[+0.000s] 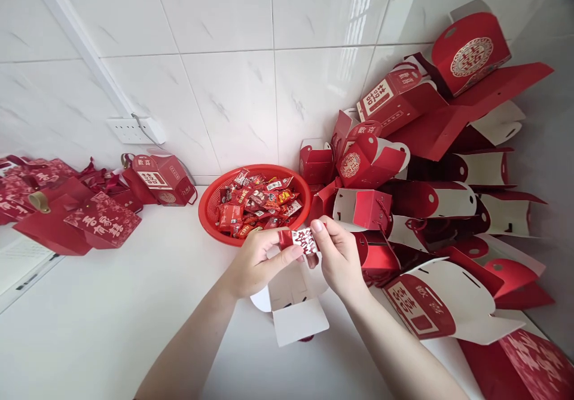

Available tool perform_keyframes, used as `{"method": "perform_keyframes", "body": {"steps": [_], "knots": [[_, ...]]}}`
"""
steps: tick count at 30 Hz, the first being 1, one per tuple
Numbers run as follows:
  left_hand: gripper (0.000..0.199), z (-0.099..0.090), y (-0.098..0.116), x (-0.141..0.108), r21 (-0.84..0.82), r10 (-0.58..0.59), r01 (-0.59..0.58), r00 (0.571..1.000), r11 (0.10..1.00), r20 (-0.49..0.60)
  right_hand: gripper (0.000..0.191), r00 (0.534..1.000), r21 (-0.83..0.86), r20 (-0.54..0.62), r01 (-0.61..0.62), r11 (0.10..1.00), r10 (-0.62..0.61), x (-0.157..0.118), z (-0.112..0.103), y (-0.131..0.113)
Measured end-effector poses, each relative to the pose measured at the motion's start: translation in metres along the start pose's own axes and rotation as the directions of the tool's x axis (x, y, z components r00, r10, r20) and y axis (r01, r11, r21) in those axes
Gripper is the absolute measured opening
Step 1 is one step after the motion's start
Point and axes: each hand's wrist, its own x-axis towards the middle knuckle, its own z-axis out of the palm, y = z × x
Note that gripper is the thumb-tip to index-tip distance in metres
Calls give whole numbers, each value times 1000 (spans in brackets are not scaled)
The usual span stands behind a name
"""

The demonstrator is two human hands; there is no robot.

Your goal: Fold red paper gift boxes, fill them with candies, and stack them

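Observation:
Between my two hands is a small red-and-white wrapped candy [305,241]. My left hand [260,262] pinches its left end, and the fingers of my right hand [338,256] close on its right end. Just below them an open box [299,322] with a white inside stands on the table, its flaps spread; my hands partly cover it. Behind the hands sits a red plastic basket [207,208] filled with small wrapped candies [258,202], mostly red.
Many red gift boxes [374,161], several open with white insides, crowd the right side against the wall. At the left stand a closed red box [164,179] and more red boxes [103,220] beside papers [24,265]. A socket strip [134,131] is on the tiled wall.

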Motion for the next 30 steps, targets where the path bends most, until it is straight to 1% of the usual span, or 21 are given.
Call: {"method": "perform_keyframes", "body": {"steps": [2, 3, 4, 5, 6, 7, 8, 9, 11, 13, 15, 17, 19, 21, 22, 24, 26, 27, 28, 29, 30], "knots": [[24, -1, -1, 0, -10, 9, -9, 1000, 1000, -12, 40, 1000, 6, -12, 18, 1000, -18, -1, 1, 0], [24, -3, -2, 0, -4, 11, -12, 998, 1000, -58, 38, 1000, 23, -1, 12, 1000, -12, -1, 1, -1], [24, -4, -4, 1, 9, 15, -14, 991, 1000, -137, 35, 1000, 44, 20, -5, 999, 4, -2, 2, -1], [24, -7, -6, 1, 26, 17, -11, 972, 1000, -233, 33, 998, 62, 58, -40, 997, 36, -2, 2, -1], [24, -9, -8, 1, 45, 16, -2, 944, 999, -330, 32, 991, 74, 111, -87, 993, 78, -2, 3, -1], [24, -11, -10, 2, 62, 13, 13, 916, 998, -402, 32, 977, 75, 175, -138, 988, 123, -3, 3, 0], [25, -13, -12, 2, 74, 5, 30, 901, 997, -434, 31, 956, 60, 244, -181, 982, 162, -3, 4, 1], [27, -13, -13, 3, 84, -4, 44, 904, 996, -428, 30, 933, 36, 306, -211, 977, 190, -4, 5, 2], [32, -12, -13, 3, 108, -20, 63, 934, 992, -358, 29, 902, -11, 377, -225, 974, 212, -4, 6, 6], [36, -8, -12, 2, 174, -15, 72, 952, 982, -307, 30, 898, -21, 386, -218, 976, 209, -4, 8, 10], [37, -4, -11, 2, 275, 19, 72, 949, 959, -314, 32, 899, 1, 382, -234, 972, 216, -4, 9, 12], [38, -4, -11, 1, 355, 58, 62, 946, 933, -318, 33, 884, 4, 401, -263, 965, 240, -2, 7, 13], [39, -6, -12, 1, 376, 61, 56, 954, 925, -292, 33, 857, -42, 441, -278, 960, 268, 0, 3, 12], [39, -10, -13, 1, 375, 39, 65, 964, 925, -262, 32, 848, -74, 455, -267, 961, 271, 4, -3, 10], [39, -12, -13, 1, 377, 26, 73, 968, 923, -250, 32, 856, -71, 447, -255, 964, 259, 6, -6, 9], [39, -16, -12, 0, 383, -13, 98, 975, 919, -220, 35, 888, -43, 411, -208, 977, 208, 9, -13, 8], [37, -19, -9, 0, 366, -90, 140, 984, 920, -151, 45, 907, -62, 395, -131, 989, 145, 12, -20, 6], [34, -20, -7, -1, 359, -134, 164, 985, 919, -108, 50, 907, -94, 405, -83, 992, 114, 12, -22, 4], [32, -21, -6, -1, 363, -172, 183, 983, 914, -62, 50, 900, -140, 426, -33, 990, 90, 13, -25, 3], [30, -22, -5, -1, 376, -204, 196, 979, 906, -19, 45, 888, -202, 454, 19, 979, 77, 12, -28, 0], [28, -23, -4, -2, 395, -231, 207, 973, 895, 14, 35, 870, -278, 485, 65, 959, 82, 12, -30, -2]]}}
